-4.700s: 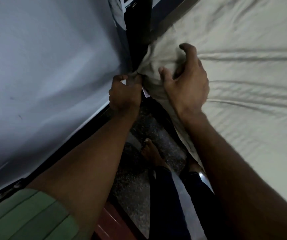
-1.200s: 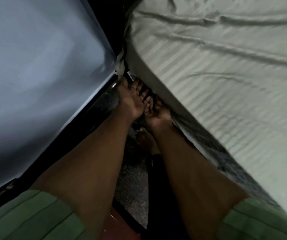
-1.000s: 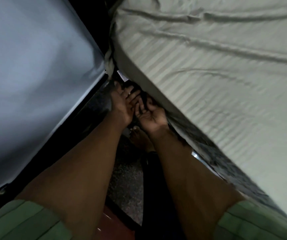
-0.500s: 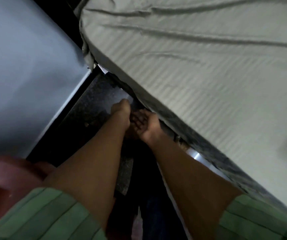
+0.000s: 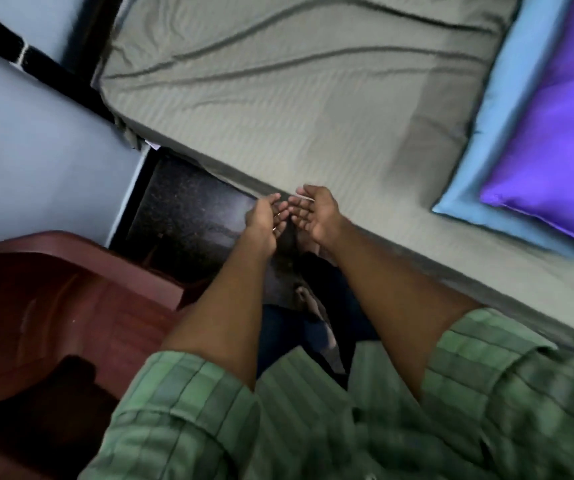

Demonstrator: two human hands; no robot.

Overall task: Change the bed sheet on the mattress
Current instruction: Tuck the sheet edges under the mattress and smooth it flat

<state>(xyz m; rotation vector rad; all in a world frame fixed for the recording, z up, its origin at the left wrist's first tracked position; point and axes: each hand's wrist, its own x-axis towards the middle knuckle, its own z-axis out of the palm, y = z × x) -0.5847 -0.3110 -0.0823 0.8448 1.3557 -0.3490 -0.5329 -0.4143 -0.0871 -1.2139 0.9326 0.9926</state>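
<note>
I have both hands off the cloth: left hand (image 5: 267,216) and right hand (image 5: 315,213) hover palms-up at the bed's near edge, fingers (image 5: 299,201) released, grasping nothing. The sheet (image 5: 296,109) lies spread over the mattress, its corner (image 5: 124,128) by the wall already wrapped. I judge tucking is under way; next I'd tuck this near edge

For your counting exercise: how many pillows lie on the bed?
2: a purple pillow at the right edge, on top of a blue pillow. Others may lie out of frame.
</note>
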